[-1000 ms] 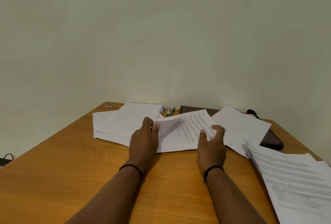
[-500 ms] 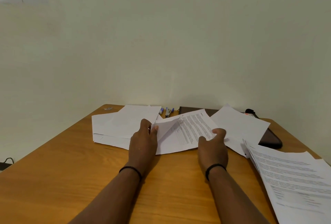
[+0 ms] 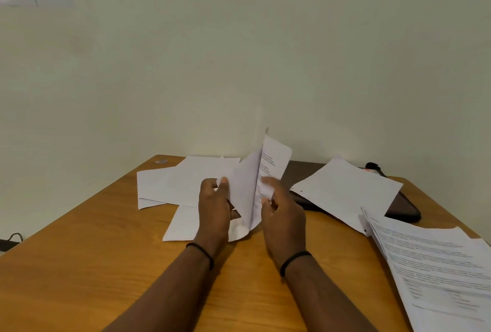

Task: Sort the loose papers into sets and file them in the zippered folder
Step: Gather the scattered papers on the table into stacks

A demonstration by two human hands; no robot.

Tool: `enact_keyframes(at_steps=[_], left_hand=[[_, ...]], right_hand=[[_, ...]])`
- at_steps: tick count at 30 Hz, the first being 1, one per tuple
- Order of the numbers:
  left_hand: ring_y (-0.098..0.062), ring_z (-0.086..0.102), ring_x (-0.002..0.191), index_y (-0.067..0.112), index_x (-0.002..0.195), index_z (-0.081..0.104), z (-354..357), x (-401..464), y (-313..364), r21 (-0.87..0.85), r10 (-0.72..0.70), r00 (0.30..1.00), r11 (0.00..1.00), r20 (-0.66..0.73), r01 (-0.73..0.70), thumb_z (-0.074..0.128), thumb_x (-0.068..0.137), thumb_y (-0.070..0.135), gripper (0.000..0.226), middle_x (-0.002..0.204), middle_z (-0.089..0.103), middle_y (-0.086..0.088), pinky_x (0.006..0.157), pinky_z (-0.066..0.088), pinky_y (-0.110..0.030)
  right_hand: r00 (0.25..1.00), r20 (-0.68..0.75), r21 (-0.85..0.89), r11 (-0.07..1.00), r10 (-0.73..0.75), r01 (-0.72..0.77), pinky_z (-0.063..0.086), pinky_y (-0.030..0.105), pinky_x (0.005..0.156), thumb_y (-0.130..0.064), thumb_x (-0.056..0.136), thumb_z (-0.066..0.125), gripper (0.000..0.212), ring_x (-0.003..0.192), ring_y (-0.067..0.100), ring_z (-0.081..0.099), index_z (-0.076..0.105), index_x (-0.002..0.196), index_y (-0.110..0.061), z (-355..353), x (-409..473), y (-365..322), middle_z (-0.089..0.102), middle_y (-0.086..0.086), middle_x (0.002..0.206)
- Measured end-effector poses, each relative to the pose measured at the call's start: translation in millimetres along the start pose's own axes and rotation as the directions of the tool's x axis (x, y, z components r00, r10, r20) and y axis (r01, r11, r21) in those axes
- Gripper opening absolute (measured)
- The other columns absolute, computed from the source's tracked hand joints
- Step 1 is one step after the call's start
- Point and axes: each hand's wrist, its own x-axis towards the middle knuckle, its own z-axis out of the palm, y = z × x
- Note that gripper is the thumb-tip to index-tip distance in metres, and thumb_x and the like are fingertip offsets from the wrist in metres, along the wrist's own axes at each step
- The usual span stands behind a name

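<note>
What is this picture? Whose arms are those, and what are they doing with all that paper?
A camera worn on a person's head took it, looking forward and down, so you see that person's own arms. They sit at a wooden table. The left hand pinches a lifted sheet standing on edge; the right hand is open beside it. More papers lie flat: a pile at the left, a printed stack at the right. A dark folder lies at the back right under a white sheet.
</note>
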Motion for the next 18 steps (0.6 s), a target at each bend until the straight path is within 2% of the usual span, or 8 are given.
enact_keyframes(at_steps=[3, 5, 8, 11, 12, 14, 16, 18], left_hand=[[-0.025, 0.065, 0.090, 0.015, 0.113, 0.050, -3, -1, 8, -0.297, -0.159, 0.986, 0.940, 0.056, 0.169, 0.042, 0.106, 0.030, 0.018, 0.104, 0.064, -0.006, 0.069, 0.059, -0.039], [-0.030, 0.067, 0.092, 0.015, 0.114, 0.051, -5, -2, 13, -0.450, -0.218, 0.968, 0.857, 0.126, 0.251, 0.044, 0.105, 0.027, 0.017, 0.107, 0.065, -0.008, 0.074, 0.058, -0.047], [-0.034, 0.067, 0.098, 0.014, 0.116, 0.053, -6, -3, 13, -0.563, -0.245, 0.949, 0.764, 0.199, 0.315, 0.045, 0.104, 0.026, 0.018, 0.114, 0.067, -0.013, 0.073, 0.058, -0.047], [-0.036, 0.069, 0.104, 0.007, 0.129, 0.050, -8, -2, 11, -0.625, -0.232, 0.914, 0.672, 0.332, 0.398, 0.045, 0.103, 0.026, 0.033, 0.121, 0.068, -0.018, 0.071, 0.060, -0.045], [-0.037, 0.070, 0.103, 0.007, 0.127, 0.052, -9, -2, 11, -0.620, -0.223, 0.894, 0.654, 0.389, 0.433, 0.044, 0.103, 0.029, 0.033, 0.119, 0.069, -0.019, 0.073, 0.060, -0.045], [-0.036, 0.072, 0.100, 0.011, 0.108, 0.054, -11, -2, 14, -0.604, -0.183, 0.873, 0.658, 0.451, 0.450, 0.041, 0.104, 0.033, 0.025, 0.113, 0.071, -0.021, 0.080, 0.060, -0.046], [-0.035, 0.070, 0.105, 0.013, 0.098, 0.046, -12, 0, 16, -0.599, -0.117, 0.893, 0.703, 0.435, 0.384, 0.039, 0.104, 0.039, 0.027, 0.113, 0.071, -0.023, 0.089, 0.057, -0.047], [-0.030, 0.068, 0.107, 0.013, 0.104, 0.043, -14, 2, 14, -0.460, -0.059, 0.954, 0.866, 0.293, 0.194, 0.043, 0.103, 0.040, 0.027, 0.112, 0.072, -0.015, 0.088, 0.053, -0.038]], right_hand=[[0.997, 0.017, 0.023, 0.997, -0.072, 0.072, 0.060, 0.025, 0.075, -0.011, 0.093, 0.063, 0.075, 0.087, 0.005, 0.060, 0.016, 0.142, -0.045, 1, -1, -3, 0.052, -0.010, 0.130], [0.999, 0.047, 0.162, 0.987, -0.022, 0.014, 0.061, 0.026, 0.074, -0.015, 0.094, 0.062, 0.086, 0.090, 0.007, 0.064, 0.002, 0.142, -0.053, 4, -1, -6, 0.052, -0.012, 0.131], [0.985, 0.161, 0.300, 0.948, 0.056, -0.103, 0.058, 0.024, 0.081, -0.034, 0.090, 0.068, 0.091, 0.103, 0.007, 0.062, -0.001, 0.146, -0.053, 7, 0, -4, 0.052, -0.013, 0.131], [0.955, 0.293, 0.284, 0.950, 0.039, -0.126, 0.055, 0.017, 0.082, -0.043, 0.083, 0.073, 0.092, 0.109, 0.003, 0.056, 0.012, 0.152, -0.037, 6, -1, 0, 0.045, -0.023, 0.127], [0.950, 0.307, 0.262, 0.954, 0.062, -0.147, 0.055, 0.016, 0.081, -0.041, 0.084, 0.073, 0.082, 0.107, 0.004, 0.058, 0.023, 0.148, -0.033, 6, 0, 2, 0.049, -0.021, 0.124], [0.948, 0.298, 0.210, 0.961, 0.112, -0.180, 0.055, 0.014, 0.076, -0.032, 0.089, 0.069, 0.056, 0.099, 0.003, 0.060, 0.043, 0.138, -0.026, 7, 1, 6, 0.056, -0.016, 0.118], [0.955, 0.248, 0.202, 0.956, 0.162, -0.214, 0.055, 0.015, 0.071, -0.023, 0.094, 0.063, 0.032, 0.097, 0.005, 0.063, 0.058, 0.125, -0.019, 7, 3, 12, 0.064, -0.009, 0.114], [0.955, 0.185, 0.271, 0.922, 0.233, -0.278, 0.054, 0.016, 0.065, -0.020, 0.095, 0.062, 0.018, 0.092, 0.008, 0.067, 0.067, 0.112, -0.015, 5, 6, 18, 0.070, -0.004, 0.103]])
